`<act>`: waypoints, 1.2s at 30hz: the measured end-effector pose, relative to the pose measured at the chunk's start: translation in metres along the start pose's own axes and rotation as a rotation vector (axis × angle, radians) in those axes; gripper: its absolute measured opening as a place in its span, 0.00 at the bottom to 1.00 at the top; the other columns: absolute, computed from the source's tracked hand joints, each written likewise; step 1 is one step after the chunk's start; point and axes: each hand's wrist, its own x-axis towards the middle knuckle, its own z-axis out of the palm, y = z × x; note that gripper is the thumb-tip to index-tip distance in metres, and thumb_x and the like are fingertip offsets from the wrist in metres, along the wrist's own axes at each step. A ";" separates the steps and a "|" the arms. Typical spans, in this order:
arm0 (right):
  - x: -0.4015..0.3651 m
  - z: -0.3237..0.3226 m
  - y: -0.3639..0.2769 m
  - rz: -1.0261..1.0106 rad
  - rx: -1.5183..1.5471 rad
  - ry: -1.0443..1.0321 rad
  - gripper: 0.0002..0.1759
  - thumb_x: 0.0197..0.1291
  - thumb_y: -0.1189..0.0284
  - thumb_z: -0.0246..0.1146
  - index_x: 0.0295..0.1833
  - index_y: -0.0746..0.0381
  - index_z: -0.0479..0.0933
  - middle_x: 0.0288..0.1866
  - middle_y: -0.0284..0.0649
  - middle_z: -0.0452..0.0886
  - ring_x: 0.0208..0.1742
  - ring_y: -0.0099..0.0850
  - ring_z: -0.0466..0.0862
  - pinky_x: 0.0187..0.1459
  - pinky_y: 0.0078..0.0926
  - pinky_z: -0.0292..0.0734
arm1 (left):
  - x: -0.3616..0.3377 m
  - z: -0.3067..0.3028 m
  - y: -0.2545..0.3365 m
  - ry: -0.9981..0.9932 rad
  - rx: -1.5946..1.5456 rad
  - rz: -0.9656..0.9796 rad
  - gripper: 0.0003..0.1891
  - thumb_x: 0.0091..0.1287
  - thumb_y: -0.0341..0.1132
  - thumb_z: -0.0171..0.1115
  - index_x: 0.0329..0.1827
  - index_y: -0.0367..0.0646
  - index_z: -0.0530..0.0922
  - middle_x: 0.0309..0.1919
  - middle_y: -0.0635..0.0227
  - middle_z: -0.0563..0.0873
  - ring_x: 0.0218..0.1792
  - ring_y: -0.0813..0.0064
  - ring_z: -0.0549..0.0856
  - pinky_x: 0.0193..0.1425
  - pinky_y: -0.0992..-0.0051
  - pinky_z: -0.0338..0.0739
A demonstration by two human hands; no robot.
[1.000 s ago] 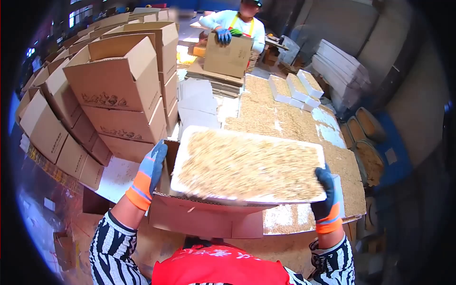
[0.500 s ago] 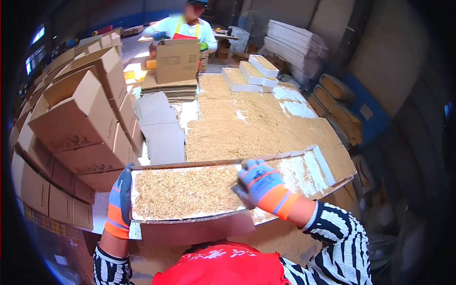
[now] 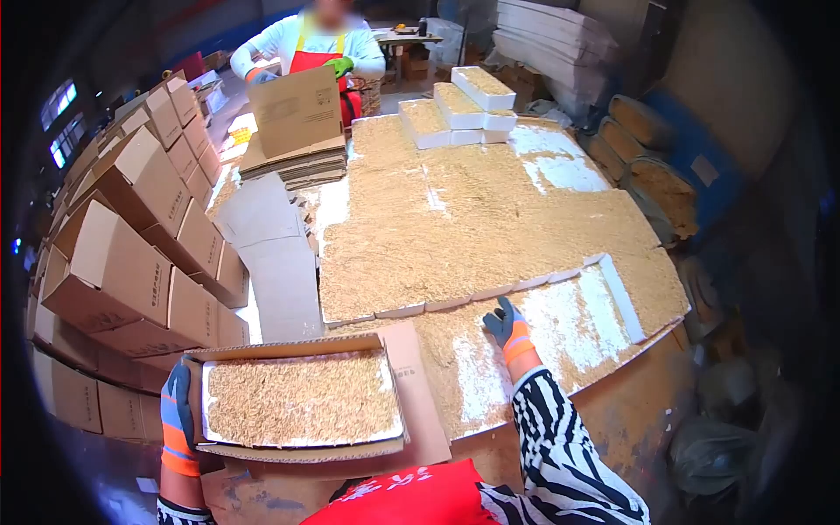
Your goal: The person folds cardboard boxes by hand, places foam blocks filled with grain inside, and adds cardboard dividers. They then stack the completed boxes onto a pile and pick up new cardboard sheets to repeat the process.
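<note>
Gripping the left wall of the carton (image 3: 411, 385) with the gloved left hand (image 3: 178, 411), fingertips hidden behind cardboard. Inside, by the near-left edge of the table (image 3: 560, 166), a white tray (image 3: 207, 394) heaped with husks (image 3: 302, 398). Stretching the gloved right hand (image 3: 507, 328) onto the husk-strewn top beside a white strip (image 3: 455, 302); palm hidden, impossible to tell whether grasping or loose.

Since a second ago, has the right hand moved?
Yes. The right hand has left the tray in the box and reached forward onto the table.

Matt cardboard box (image 3: 411, 385), white foam tray (image 3: 302, 401)
</note>
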 end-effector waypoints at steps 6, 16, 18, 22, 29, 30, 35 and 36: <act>0.059 0.071 0.048 0.408 1.395 0.154 0.38 0.58 0.66 0.65 0.72 0.67 0.61 0.32 0.38 0.79 0.26 0.25 0.75 0.28 0.21 0.71 | -0.009 -0.015 -0.007 0.162 0.200 -0.066 0.20 0.75 0.41 0.48 0.56 0.33 0.78 0.49 0.66 0.83 0.49 0.76 0.79 0.58 0.73 0.73; 0.085 0.060 -0.003 0.658 1.351 0.501 0.31 0.57 0.60 0.70 0.63 0.61 0.71 0.59 0.39 0.78 0.59 0.37 0.76 0.56 0.28 0.73 | -0.004 -0.003 0.001 0.176 0.203 -0.060 0.18 0.74 0.38 0.48 0.48 0.31 0.80 0.42 0.67 0.85 0.41 0.77 0.81 0.47 0.72 0.76; 0.088 0.052 -0.041 0.733 1.349 0.670 0.28 0.51 0.70 0.74 0.59 0.60 0.74 0.54 0.37 0.79 0.54 0.34 0.77 0.52 0.31 0.75 | -0.004 -0.019 -0.015 0.181 0.331 -0.019 0.18 0.74 0.39 0.48 0.48 0.31 0.80 0.41 0.67 0.85 0.41 0.77 0.80 0.49 0.72 0.76; 0.097 0.050 -0.048 0.673 1.245 0.758 0.28 0.44 0.75 0.78 0.53 0.60 0.76 0.47 0.36 0.80 0.44 0.32 0.79 0.44 0.32 0.77 | 0.000 -0.021 -0.017 0.180 0.176 -0.047 0.17 0.74 0.38 0.49 0.49 0.32 0.80 0.41 0.69 0.84 0.43 0.80 0.78 0.51 0.73 0.75; 0.032 -0.039 -0.091 0.675 1.085 0.756 0.28 0.48 0.71 0.75 0.56 0.63 0.75 0.46 0.40 0.81 0.41 0.34 0.81 0.43 0.34 0.78 | 0.003 -0.010 -0.011 0.076 0.489 0.166 0.11 0.74 0.33 0.50 0.39 0.36 0.78 0.32 0.69 0.82 0.32 0.78 0.77 0.38 0.74 0.73; 0.016 -0.060 -0.100 0.467 1.159 0.634 0.28 0.51 0.69 0.72 0.59 0.62 0.74 0.50 0.40 0.80 0.47 0.36 0.81 0.48 0.35 0.77 | 0.003 -0.002 -0.003 0.077 0.595 0.224 0.10 0.74 0.32 0.50 0.38 0.36 0.78 0.29 0.68 0.81 0.30 0.76 0.76 0.36 0.74 0.72; -0.050 -0.161 -0.185 0.223 1.303 0.050 0.30 0.63 0.58 0.59 0.67 0.62 0.69 0.65 0.43 0.75 0.63 0.39 0.75 0.65 0.38 0.69 | 0.009 -0.004 -0.014 0.063 0.583 0.364 0.10 0.73 0.32 0.51 0.39 0.34 0.77 0.30 0.55 0.79 0.32 0.56 0.79 0.37 0.68 0.74; -0.061 -0.173 -0.215 0.212 1.336 -0.075 0.30 0.64 0.58 0.58 0.68 0.63 0.67 0.66 0.44 0.74 0.64 0.39 0.75 0.66 0.38 0.68 | 0.011 -0.005 -0.018 0.056 0.593 0.445 0.10 0.74 0.32 0.50 0.41 0.34 0.77 0.32 0.55 0.80 0.34 0.57 0.80 0.39 0.68 0.74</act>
